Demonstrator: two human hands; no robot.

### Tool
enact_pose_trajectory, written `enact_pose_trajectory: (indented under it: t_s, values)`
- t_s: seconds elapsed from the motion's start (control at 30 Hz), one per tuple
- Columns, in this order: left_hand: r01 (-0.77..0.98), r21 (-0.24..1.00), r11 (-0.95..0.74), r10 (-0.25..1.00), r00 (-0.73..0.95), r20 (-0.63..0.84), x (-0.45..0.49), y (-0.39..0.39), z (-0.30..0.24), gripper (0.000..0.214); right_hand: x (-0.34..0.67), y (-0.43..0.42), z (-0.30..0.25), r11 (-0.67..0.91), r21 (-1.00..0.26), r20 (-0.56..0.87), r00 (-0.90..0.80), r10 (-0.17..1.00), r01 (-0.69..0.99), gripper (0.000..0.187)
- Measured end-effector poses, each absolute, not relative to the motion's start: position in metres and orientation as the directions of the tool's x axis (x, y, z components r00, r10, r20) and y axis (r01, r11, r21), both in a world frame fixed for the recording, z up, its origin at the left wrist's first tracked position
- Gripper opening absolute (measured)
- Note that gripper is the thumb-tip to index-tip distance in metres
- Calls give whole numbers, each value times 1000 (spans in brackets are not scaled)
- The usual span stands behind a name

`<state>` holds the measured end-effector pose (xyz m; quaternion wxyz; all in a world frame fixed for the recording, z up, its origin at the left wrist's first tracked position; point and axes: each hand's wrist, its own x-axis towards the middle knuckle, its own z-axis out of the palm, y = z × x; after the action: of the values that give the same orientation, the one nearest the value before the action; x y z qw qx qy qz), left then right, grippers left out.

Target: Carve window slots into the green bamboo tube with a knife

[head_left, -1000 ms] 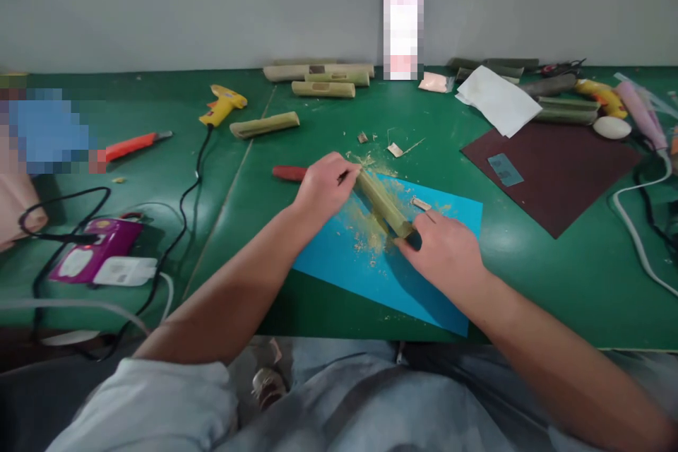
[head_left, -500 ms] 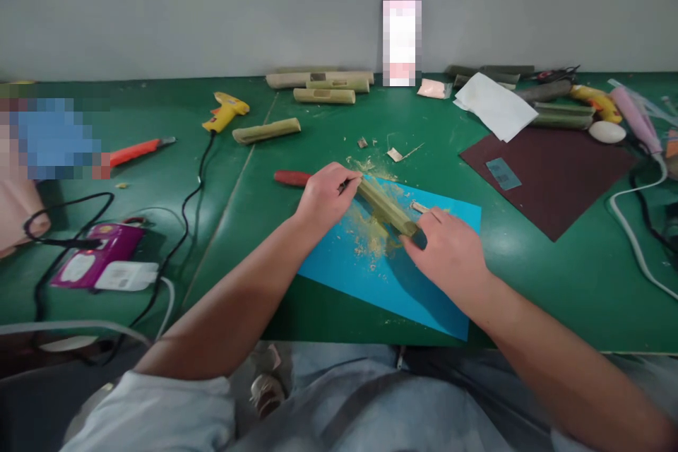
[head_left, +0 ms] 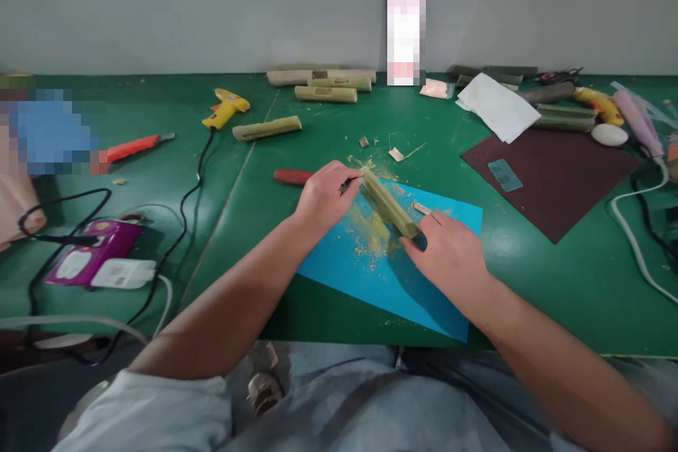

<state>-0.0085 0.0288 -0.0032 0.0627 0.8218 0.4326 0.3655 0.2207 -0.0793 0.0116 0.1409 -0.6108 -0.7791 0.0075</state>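
A split bamboo piece slants between my hands over a blue sheet. My left hand pinches its far end with closed fingers. Around the near end, my right hand is wrapped; a dark patch at that end is too small to make out. Yellowish shavings are scattered on the sheet under the bamboo. Just left of my left hand lies a red handle, its other end hidden behind the hand. A small pale chip rests near my right fingers.
Several bamboo pieces lie along the wall. At left are a yellow glue gun, an orange-red cutter and a purple power strip with cables. A brown sheet and white paper lie at right. A phone leans on the wall.
Both hands keep their hold on the bamboo piece, with hardly any movement. The camera view has shifted very slightly.
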Motion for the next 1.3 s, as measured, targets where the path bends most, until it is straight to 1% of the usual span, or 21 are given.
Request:
enact_pose_trajectory:
  t_s: [0.2, 0.37, 0.43, 0.57, 0.6, 0.73, 0.87, 0.9, 1.0, 1.03, 1.07, 1.17, 1.2, 1.3]
  values:
    - [679, 432, -593, 781, 354, 514, -10, 33, -6, 15, 219, -79, 12, 252, -196, 185, -217, 959, 948, 20]
    - [656, 435, -616, 769, 381, 514, -3, 32, -6, 18, 220, -78, 12, 264, -201, 185, -228, 956, 943, 19]
    - [634, 435, -639, 756, 416, 505, 1, 26, -5, 21, 221, -78, 12, 259, -200, 179, -225, 958, 945, 19]
    - [548, 435, -715, 699, 538, 471, 5, 18, -3, 23, 220, -78, 11, 260, -215, 180, -223, 958, 941, 19]
    - [553, 426, -716, 697, 539, 473, 5, 18, -3, 23, 220, -78, 11, 263, -219, 183, -226, 957, 939, 19]
    - [636, 406, -656, 743, 451, 494, 6, 20, -5, 26, 221, -78, 11, 256, -215, 177, -220, 959, 943, 18]
    - [547, 427, -720, 694, 565, 446, 10, 14, -8, 23, 221, -79, 11, 262, -223, 170, -227, 959, 939, 18]
    - [548, 431, -717, 697, 562, 446, 10, 14, -8, 22, 221, -79, 12, 262, -225, 169, -228, 959, 938, 18]
    - [623, 440, -647, 754, 439, 488, 8, 16, -6, 25, 220, -79, 12, 250, -217, 164, -218, 962, 944, 18]
    - [630, 446, -636, 763, 425, 488, 8, 16, -6, 27, 220, -79, 12, 245, -216, 161, -213, 964, 945, 18]
    - [618, 454, -642, 761, 442, 475, 9, 15, -5, 27, 220, -79, 12, 245, -218, 159, -213, 964, 945, 18]
    - [517, 482, -708, 703, 583, 407, 12, 11, -4, 22, 220, -79, 12, 253, -229, 153, -222, 963, 940, 18]
    - [516, 478, -711, 701, 579, 416, 12, 10, -4, 21, 220, -79, 12, 252, -230, 156, -220, 963, 940, 19]
    - [594, 453, -665, 742, 455, 492, 15, 5, -3, 24, 221, -79, 10, 241, -228, 171, -205, 964, 943, 19]
